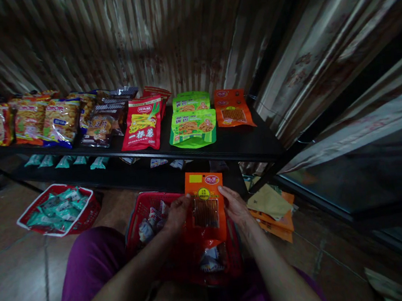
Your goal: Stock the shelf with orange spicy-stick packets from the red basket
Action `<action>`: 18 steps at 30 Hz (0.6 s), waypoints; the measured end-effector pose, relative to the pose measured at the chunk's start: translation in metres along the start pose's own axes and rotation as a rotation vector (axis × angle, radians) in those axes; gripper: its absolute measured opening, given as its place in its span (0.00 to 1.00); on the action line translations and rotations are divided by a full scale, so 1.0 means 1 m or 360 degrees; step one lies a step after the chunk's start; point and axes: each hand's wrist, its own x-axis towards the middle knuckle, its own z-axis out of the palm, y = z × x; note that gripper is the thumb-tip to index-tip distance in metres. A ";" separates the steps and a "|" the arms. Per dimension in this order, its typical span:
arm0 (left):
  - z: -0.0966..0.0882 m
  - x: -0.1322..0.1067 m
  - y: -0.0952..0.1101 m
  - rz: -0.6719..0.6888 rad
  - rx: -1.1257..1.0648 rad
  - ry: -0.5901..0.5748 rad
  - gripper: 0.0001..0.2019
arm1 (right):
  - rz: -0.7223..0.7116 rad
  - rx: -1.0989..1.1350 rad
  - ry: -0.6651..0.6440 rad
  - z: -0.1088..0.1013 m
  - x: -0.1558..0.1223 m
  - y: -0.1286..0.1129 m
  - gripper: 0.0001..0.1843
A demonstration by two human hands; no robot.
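— Packet, orange: location?
— Held over the red basket, printed face toward the viewer.
— Fingers?
— Left hand clamped on its left edge; right hand clamped on its right edge.
— Beyond and beside the basket?
— Beyond it, black shelf bearing snack bags; left of it, second basket of teal packets.

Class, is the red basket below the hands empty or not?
Not empty: the red basket holds small wrapped packets, visible beside the left hand.

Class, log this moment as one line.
left hand: grips orange packet | right hand: grips same packet | below: red basket | ahead: shelf
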 end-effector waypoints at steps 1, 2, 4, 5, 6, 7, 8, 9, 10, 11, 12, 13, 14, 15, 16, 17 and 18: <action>0.001 -0.003 0.001 -0.0012 -0.0020 0.0001 0.19 | -0.0008 -0.0010 0.0001 0.000 -0.003 -0.001 0.17; 0.002 -0.006 0.003 -0.0025 -0.0028 0.0011 0.19 | -0.0016 -0.0021 0.0007 0.001 -0.006 -0.002 0.17; 0.003 -0.013 0.008 -0.0026 0.0017 0.0022 0.18 | -0.0027 -0.0045 0.0027 0.004 -0.014 -0.007 0.16; 0.004 -0.016 0.011 -0.0012 0.0054 0.0022 0.18 | -0.0036 -0.0052 0.0047 0.007 -0.020 -0.012 0.16; 0.005 -0.019 0.015 0.0010 0.0091 0.0015 0.18 | -0.0050 -0.0053 0.0072 0.010 -0.025 -0.017 0.16; 0.006 -0.022 0.020 0.0036 0.0122 0.0005 0.18 | -0.0068 -0.0049 0.0098 0.015 -0.031 -0.023 0.16; 0.007 -0.025 0.026 0.0062 0.0150 -0.0009 0.18 | -0.0088 -0.0042 0.0122 0.020 -0.037 -0.030 0.16; 0.008 -0.027 0.032 0.0093 0.0176 -0.0016 0.18 | -0.0112 -0.0032 0.0141 0.025 -0.042 -0.037 0.16; 0.010 -0.030 0.039 0.0132 0.0196 -0.0019 0.17 | -0.0141 -0.0021 0.0156 0.031 -0.047 -0.044 0.17; 0.011 -0.032 0.045 0.0169 0.0203 -0.0022 0.17 | -0.0175 -0.0011 0.0166 0.038 -0.052 -0.051 0.17; 0.013 -0.035 0.052 0.0199 0.0191 -0.0036 0.16 | -0.0218 -0.0003 0.0172 0.045 -0.055 -0.058 0.17; 0.013 -0.038 0.058 0.0213 0.0148 -0.0067 0.16 | -0.0269 0.0005 0.0181 0.052 -0.059 -0.064 0.17; 0.014 -0.040 0.064 0.0212 0.0080 -0.0109 0.16 | -0.0323 0.0009 0.0190 0.058 -0.062 -0.069 0.17; 0.014 -0.042 0.069 0.0198 -0.0004 -0.0154 0.17 | -0.0373 0.0012 0.0207 0.065 -0.064 -0.073 0.17; 0.014 -0.044 0.073 0.0178 -0.0087 -0.0200 0.17 | -0.0416 0.0012 0.0222 0.071 -0.066 -0.077 0.17; 0.013 -0.046 0.076 0.0161 -0.0154 -0.0234 0.18 | -0.0447 0.0009 0.0230 0.076 -0.069 -0.081 0.17; 0.012 -0.047 0.079 0.0155 -0.0206 -0.0254 0.18 | -0.0466 0.0002 0.0231 0.081 -0.071 -0.084 0.17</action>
